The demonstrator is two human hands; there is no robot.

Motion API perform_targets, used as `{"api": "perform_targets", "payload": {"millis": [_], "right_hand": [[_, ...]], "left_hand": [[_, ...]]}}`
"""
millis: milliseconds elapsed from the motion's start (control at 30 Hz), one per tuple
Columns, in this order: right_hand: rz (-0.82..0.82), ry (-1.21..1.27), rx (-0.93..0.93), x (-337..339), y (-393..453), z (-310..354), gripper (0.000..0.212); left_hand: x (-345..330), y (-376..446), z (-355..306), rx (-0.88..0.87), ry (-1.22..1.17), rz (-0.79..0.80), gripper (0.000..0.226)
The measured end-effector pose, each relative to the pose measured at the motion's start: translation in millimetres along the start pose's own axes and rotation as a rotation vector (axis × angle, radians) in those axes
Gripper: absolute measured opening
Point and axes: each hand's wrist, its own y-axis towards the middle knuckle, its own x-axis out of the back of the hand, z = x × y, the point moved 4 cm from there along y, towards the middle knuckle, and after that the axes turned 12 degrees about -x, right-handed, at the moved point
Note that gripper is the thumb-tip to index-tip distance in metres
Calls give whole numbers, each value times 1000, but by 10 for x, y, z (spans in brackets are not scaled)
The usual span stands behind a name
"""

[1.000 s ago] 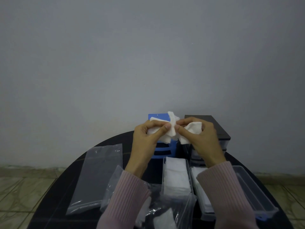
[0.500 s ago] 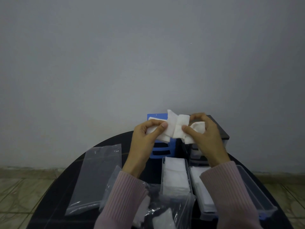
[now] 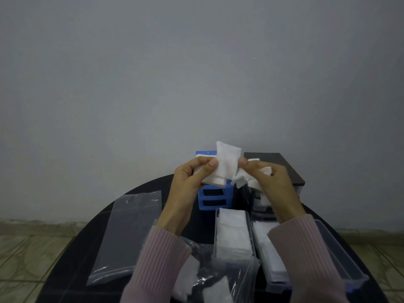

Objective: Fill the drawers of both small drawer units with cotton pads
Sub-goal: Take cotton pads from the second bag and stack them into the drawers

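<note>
1. Two hands, raised above the far part of the tabletop [image 3: 91, 243]. The left hand [image 3: 192, 180] has its grip pinched on a small stack of cotton pads [image 3: 226, 166], thumb in front, fingers behind; one pad stands upright above the rest. The right hand [image 3: 271, 178] has its grip closed on a looser, crumpled bunch of pads [image 3: 243, 179]. The two lots nearly meet, likely so pads can be squared into one neat stack before loading.
2. One blue drawer unit [image 3: 213, 199], far centre, just behind and below the left hand. Its two visible slots look dark, so its drawers seem to be out.
3. One black drawer unit [image 3: 282, 166], far right, beside the blue one and partly hidden by the right hand.
4. Two clear drawers with pads, near centre: the left drawer [image 3: 232, 232] looks full; the right drawer [image 3: 270, 259] is partly covered by the right pink sleeve [image 3: 299, 256]. Probably pulled out and laid flat for easy filling.
5. One further clear drawer [image 3: 341, 256], near right; it looks empty, and may be next to fill.
6. One flat clear bag [image 3: 129, 232], left, seemingly emptied.
7. One open clear bag [image 3: 218, 281], nearest centre, with pads inside, kept within reach as supply.
</note>
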Motion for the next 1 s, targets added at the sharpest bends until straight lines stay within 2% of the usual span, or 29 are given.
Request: {"api": "perform_targets", "payload": {"millis": [100, 200, 300, 400, 533, 733, 1000], "right_hand": [[69, 25, -20, -64, 7, -34, 5], [30, 3, -2, 8, 53, -74, 11], [-75, -247, 142, 147, 40, -10, 14], [-48, -515, 271, 166, -53, 110, 19], [30, -698, 329, 138, -78, 152, 13], [1, -947, 381, 39, -49, 135, 15], [-5, -1081, 367, -70, -67, 147, 23]], "left_hand": [[-7, -4, -4, 2, 10, 28, 29], [10, -16, -4, 0, 84, 42, 14], [68, -27, 13, -8, 205, 95, 32], [105, -29, 24, 27, 298, 171, 41], [87, -23, 61, 115, 287, 213, 43], [11, -24, 112, 199, 211, 195, 31], [-88, -58, 78, 161, 217, 270, 25]]}}
